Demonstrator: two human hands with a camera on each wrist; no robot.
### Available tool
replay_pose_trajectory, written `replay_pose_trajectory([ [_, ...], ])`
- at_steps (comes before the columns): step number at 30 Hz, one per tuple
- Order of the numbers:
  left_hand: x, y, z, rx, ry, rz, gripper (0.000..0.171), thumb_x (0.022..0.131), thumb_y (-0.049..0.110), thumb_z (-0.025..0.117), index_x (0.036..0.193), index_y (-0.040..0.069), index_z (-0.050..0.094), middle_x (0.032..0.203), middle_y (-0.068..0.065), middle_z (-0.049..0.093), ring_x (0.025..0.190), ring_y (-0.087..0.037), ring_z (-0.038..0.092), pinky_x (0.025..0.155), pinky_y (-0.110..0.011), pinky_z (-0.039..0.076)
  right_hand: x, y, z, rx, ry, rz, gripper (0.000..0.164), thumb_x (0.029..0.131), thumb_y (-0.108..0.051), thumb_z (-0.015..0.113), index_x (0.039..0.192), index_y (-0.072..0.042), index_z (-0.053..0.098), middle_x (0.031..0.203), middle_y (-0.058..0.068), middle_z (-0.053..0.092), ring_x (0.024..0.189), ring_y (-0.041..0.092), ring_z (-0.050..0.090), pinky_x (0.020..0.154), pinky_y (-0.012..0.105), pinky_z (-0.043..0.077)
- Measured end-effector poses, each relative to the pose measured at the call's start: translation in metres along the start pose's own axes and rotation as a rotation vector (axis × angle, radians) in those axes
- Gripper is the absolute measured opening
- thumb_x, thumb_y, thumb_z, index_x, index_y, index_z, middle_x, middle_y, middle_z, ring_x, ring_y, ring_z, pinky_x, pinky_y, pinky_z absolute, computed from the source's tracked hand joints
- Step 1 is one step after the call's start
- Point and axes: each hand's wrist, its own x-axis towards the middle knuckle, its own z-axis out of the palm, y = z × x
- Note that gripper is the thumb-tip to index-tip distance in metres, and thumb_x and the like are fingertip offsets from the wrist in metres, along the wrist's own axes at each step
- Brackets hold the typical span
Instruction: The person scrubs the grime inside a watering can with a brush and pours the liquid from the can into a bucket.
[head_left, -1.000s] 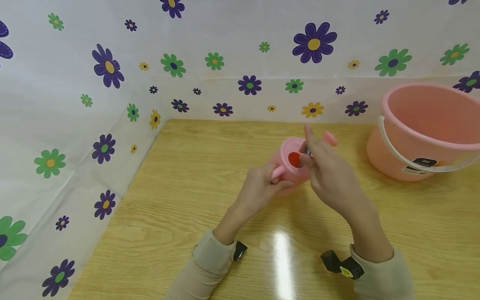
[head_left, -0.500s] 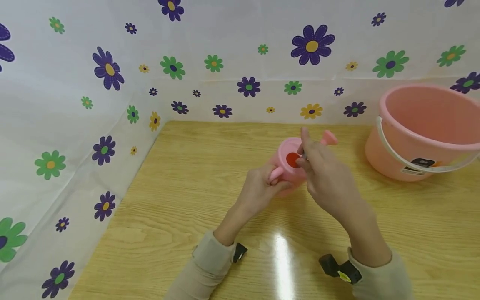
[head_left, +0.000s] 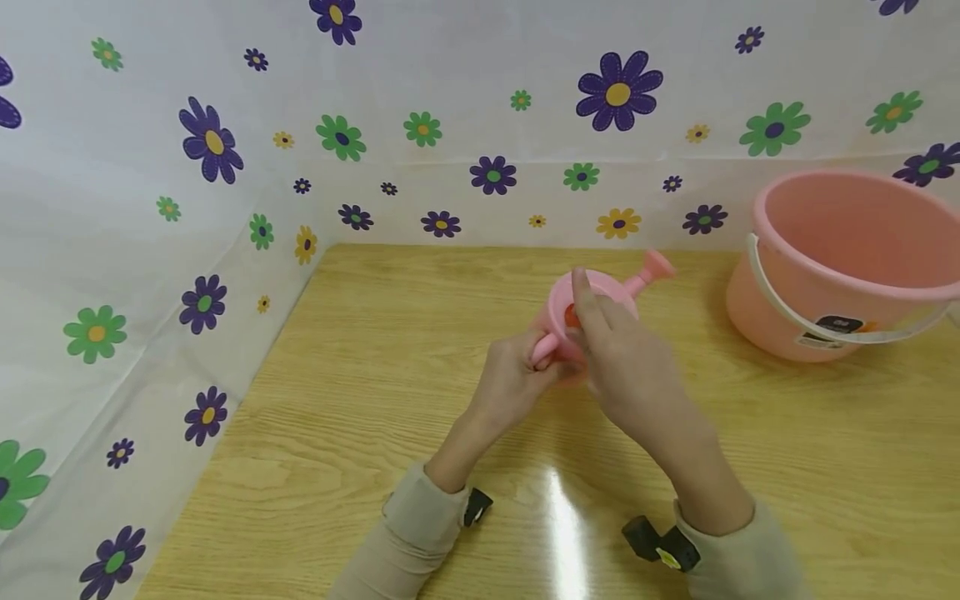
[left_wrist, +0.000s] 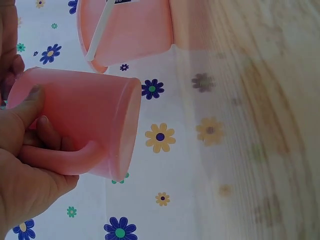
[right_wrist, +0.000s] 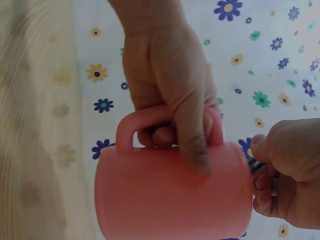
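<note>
A pink watering can (head_left: 553, 302) is held up over the table, tilted, its rose-tipped spout (head_left: 651, 268) pointing far right. My left hand (head_left: 508, 379) grips it by its looped handle (left_wrist: 65, 159), with the thumb lying along the body. My right hand (head_left: 636, 371) is over the can's round top opening, index finger extended. Between its thumb and fingers it pinches a small dark thing (right_wrist: 255, 165), mostly hidden, whose kind I cannot make out. Through the opening a patch of red (head_left: 572, 316) shows inside the can, partly covered by the right hand.
A large pink bucket (head_left: 795, 308) with a white handle (head_left: 795, 312) stands on the wood-grain table (head_left: 360, 375) at the right. White sheeting with printed flowers (head_left: 450, 83) covers the wall behind and on the left.
My right hand has moved left and nearer over the opening, covering more of the red patch and uncovering the spout. The left hand keeps its grip, and the can has shifted only slightly.
</note>
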Motion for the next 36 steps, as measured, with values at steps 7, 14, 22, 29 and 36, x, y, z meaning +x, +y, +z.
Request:
replay_pose_trajectory([
  [7,-0.001,0.0,-0.001,0.036,0.032,-0.023,0.015,0.084,0.007,0.079,0.088,-0.001,0.066,0.075,-0.008,0.066,0.067,-0.008,0.054,0.058,-0.016,0.046,0.002,0.005,0.007,0.02,0.079,0.024,0.059,0.093,-0.007,0.067,0.144,0.009,0.042,0.089,0.014,0.059,0.06,0.018,0.04,0.047,0.026,0.036],
  [14,-0.001,-0.002,-0.001,0.077,0.054,0.025,0.019,0.083,0.009,0.08,0.091,0.0,0.065,0.075,-0.006,0.064,0.068,-0.011,0.053,0.059,-0.016,0.042,0.002,0.008,0.006,0.087,0.063,0.017,0.069,0.093,0.002,0.065,0.149,0.012,0.027,0.095,0.017,0.059,0.069,0.024,0.048,0.056,0.031,0.045],
  [22,-0.001,0.0,-0.002,0.104,0.033,0.016,0.026,0.083,0.009,0.08,0.082,0.002,0.055,0.07,0.0,0.044,0.068,-0.012,0.048,0.059,-0.017,0.037,-0.001,0.008,-0.004,0.209,0.118,-0.063,0.094,0.088,0.019,0.058,0.158,-0.004,-0.001,0.108,0.021,0.055,0.085,0.029,0.054,0.069,0.038,0.049],
  [29,-0.002,0.002,-0.002,0.095,0.015,-0.017,0.027,0.083,0.01,0.08,0.081,0.0,0.054,0.069,-0.002,0.046,0.065,-0.01,0.046,0.057,-0.017,0.036,0.001,0.016,0.007,0.194,0.1,-0.112,0.114,0.086,0.022,0.057,0.156,-0.03,-0.017,0.1,0.021,0.054,0.084,0.029,0.051,0.073,0.039,0.051],
  [36,-0.002,0.003,-0.003,0.099,0.012,-0.023,0.037,0.082,0.012,0.081,0.073,0.007,0.045,0.068,0.001,0.042,0.064,-0.009,0.045,0.057,-0.017,0.035,-0.002,0.018,-0.002,0.181,0.25,-0.079,0.078,0.084,0.023,0.059,0.153,-0.006,0.035,0.095,0.024,0.066,0.067,0.029,0.056,0.057,0.038,0.051],
])
